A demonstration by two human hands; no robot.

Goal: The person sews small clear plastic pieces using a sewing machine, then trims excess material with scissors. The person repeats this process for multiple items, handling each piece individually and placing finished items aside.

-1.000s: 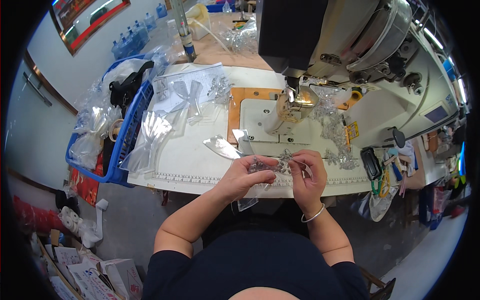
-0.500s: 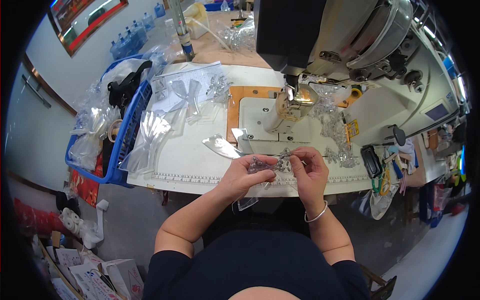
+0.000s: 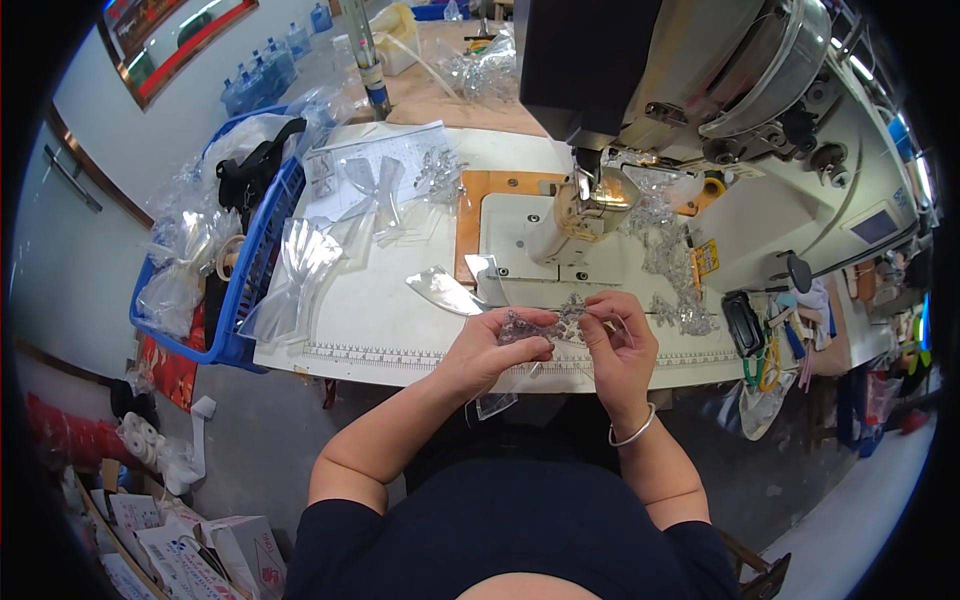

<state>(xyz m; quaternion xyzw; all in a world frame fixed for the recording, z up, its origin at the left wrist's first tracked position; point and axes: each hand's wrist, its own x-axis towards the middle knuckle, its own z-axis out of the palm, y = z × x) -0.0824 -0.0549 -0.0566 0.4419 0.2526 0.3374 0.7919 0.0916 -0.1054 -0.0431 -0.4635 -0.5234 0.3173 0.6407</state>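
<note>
Between my hands, above the front edge of the sewing table, is a small silvery beaded trim piece (image 3: 570, 315). My left hand (image 3: 490, 350) is closed around one end of it, thumb against fingers. My right hand (image 3: 618, 345) pinches the other end; a thin clear strand loops by its fingers. A clear plastic strip (image 3: 497, 405) hangs below my left hand past the table edge. Just beyond my hands lie clear, shiny plastic cut pieces (image 3: 445, 290). Behind them stands the sewing machine's post (image 3: 575, 225).
A blue basket (image 3: 262, 275) full of clear plastic stands left. Clear bow-shaped pieces (image 3: 300, 265) and a paper pattern sheet (image 3: 335, 205) lie near it. Silvery trims (image 3: 670, 265) are heaped right of the post. Scissors (image 3: 768, 365) and a black tray (image 3: 742, 322) are at the right edge.
My hands stay almost in place, still on the beaded piece. The fingers of my right hand have shifted slightly, and the clear strand beside them now shows as a loop.
</note>
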